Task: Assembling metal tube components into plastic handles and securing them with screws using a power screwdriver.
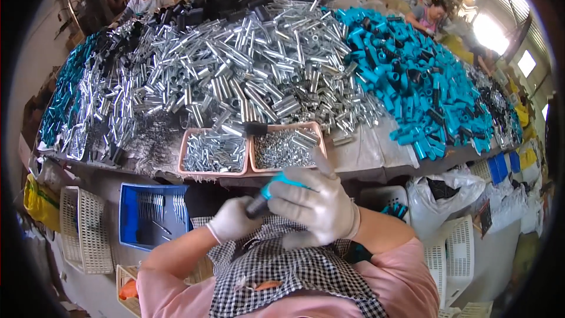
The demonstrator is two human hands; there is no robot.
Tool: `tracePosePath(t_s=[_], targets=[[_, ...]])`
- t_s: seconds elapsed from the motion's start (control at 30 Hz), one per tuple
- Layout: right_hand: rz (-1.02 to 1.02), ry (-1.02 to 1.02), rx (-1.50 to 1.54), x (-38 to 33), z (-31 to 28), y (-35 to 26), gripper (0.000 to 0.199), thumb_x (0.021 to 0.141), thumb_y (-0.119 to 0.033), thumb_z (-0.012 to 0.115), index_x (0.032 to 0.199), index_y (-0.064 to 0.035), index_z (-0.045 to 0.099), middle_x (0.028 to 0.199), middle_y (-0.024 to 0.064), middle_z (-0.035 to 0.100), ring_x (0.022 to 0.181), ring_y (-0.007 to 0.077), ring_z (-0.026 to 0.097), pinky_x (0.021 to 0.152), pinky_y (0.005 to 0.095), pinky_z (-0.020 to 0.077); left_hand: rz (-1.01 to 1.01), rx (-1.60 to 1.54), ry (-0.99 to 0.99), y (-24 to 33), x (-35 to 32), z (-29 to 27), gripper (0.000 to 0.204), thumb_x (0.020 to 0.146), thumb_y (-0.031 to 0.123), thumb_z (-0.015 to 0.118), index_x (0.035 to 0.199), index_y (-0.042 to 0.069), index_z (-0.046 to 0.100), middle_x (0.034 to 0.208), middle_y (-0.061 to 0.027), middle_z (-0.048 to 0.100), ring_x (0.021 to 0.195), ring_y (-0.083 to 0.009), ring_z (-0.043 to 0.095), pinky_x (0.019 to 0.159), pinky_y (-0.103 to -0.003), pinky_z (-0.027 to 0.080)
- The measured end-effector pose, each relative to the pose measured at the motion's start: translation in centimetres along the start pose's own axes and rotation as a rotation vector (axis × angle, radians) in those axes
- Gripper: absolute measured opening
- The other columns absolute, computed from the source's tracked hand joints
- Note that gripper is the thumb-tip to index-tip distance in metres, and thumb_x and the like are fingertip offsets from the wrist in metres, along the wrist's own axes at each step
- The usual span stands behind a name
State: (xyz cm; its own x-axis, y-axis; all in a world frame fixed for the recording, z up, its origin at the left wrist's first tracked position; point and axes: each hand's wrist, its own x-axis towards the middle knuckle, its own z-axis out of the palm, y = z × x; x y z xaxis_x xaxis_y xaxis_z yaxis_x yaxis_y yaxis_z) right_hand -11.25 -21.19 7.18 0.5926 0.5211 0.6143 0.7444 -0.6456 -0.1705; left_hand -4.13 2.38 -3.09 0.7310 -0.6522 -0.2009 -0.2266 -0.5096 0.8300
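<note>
Near lap: teal handle [281, 181] gripped by right hand [315, 203].
Left hand [232, 219]: closed on its dark end.
Table [368, 152]: two pink trays [215, 152] carried.

1. Two shallow trays sit side by side at the near edge of the surface [365, 153], right before me: the left tray [213, 153] holds loose small tubes, the right tray [286, 148] holds smaller bits.
2. Behind both trays a great heap of metal tubes [247, 65] covers the middle of the surface.
3. To the right of that heap lies a heap of plastic sleeves [412, 82], reaching the surface's right edge.
4. Below the surface's near edge, to my left, stands a crate [152, 215], with a basket [85, 229] just left of it.
5. My hands meet before my chest, my left hand [232, 219] just left of my right hand [318, 200], below the trays.
6. Bags [447, 191] lie under the surface to my right.
</note>
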Motion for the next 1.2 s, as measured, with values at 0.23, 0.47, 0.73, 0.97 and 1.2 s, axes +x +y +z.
tracePosePath(t_s=[0.23, 0.47, 0.73, 0.97, 1.2], targets=[[-0.368, -0.144, -0.337, -5.5, 3.7, 4.2, 0.048, 0.078, -0.045, 0.062, 0.115, -0.0153, 0.07, 0.103, 0.0006, 0.068, 0.112, 0.0191, 0.06, 0.12, 0.0577, 0.01, -0.273, -0.117, -0.858, 1.6, 2.9, -1.0, 0.034, 0.075, 0.02, 0.079, 0.101, 0.0, 0.068, 0.073, -0.0036, 0.066, 0.058, -0.0107, 0.06, 0.052, -0.025, 0.049], [0.035, -0.429, -0.297, -6.8, 4.7, 4.1, 0.057, 0.078, -0.02, 0.057, 0.134, -0.0082, 0.059, 0.064, 0.0019, 0.059, 0.06, 0.0203, 0.06, 0.103, 0.0447, 0.0399, 0.157, 0.703, -0.334, 3.8, 3.4, 0.1, 0.032, 0.076, 0.016, 0.065, 0.104, 0.001, 0.065, 0.079, -0.0203, 0.069, 0.073, -0.0322, 0.071, 0.064, -0.043, 0.055], [0.627, 0.033, 0.561, -8.3, 6.6, 2.7, 0.093, 0.073, -0.02, 0.078, 0.146, 0.0096, 0.027, 0.086, 0.0273, 0.064, 0.078, 0.0425, 0.068, 0.072, 0.0435, 0.055, 0.39, -0.055, 0.754, 6.6, 8.6, -2.0, 0.056, 0.086, 0.019, 0.061, 0.136, 0.0, 0.046, 0.116, -0.0182, 0.058, 0.106, -0.0329, 0.06, 0.1, -0.046, 0.043], [0.462, -0.146, 0.439, -7.5, 2.9, 8.2, 0.06, 0.078, -0.041, 0.075, 0.122, -0.0021, 0.063, 0.082, 0.0207, 0.064, 0.076, 0.0389, 0.064, 0.072, 0.048, 0.0526, 0.259, -0.728, 0.052, 7.5, 9.9, 0.7, 0.056, 0.101, 0.049, 0.05, 0.127, -0.001, 0.05, 0.077, -0.0089, 0.058, 0.058, -0.017, 0.056, 0.057, -0.03, 0.048], [1.464, -0.046, -0.422, -18.0, -5.4, 29.7, 0.036, 0.082, -0.031, 0.067, 0.1, 0.0005, 0.068, 0.101, 0.0272, 0.069, 0.097, 0.0409, 0.067, 0.087, 0.0486, 0.0525, -0.035, -0.617, -0.211, 6.2, 8.1, 0.6, 0.026, 0.101, 0.021, 0.051, 0.112, -0.002, 0.056, 0.083, -0.0042, 0.06, 0.067, -0.0105, 0.055, 0.062, -0.025, 0.046]])
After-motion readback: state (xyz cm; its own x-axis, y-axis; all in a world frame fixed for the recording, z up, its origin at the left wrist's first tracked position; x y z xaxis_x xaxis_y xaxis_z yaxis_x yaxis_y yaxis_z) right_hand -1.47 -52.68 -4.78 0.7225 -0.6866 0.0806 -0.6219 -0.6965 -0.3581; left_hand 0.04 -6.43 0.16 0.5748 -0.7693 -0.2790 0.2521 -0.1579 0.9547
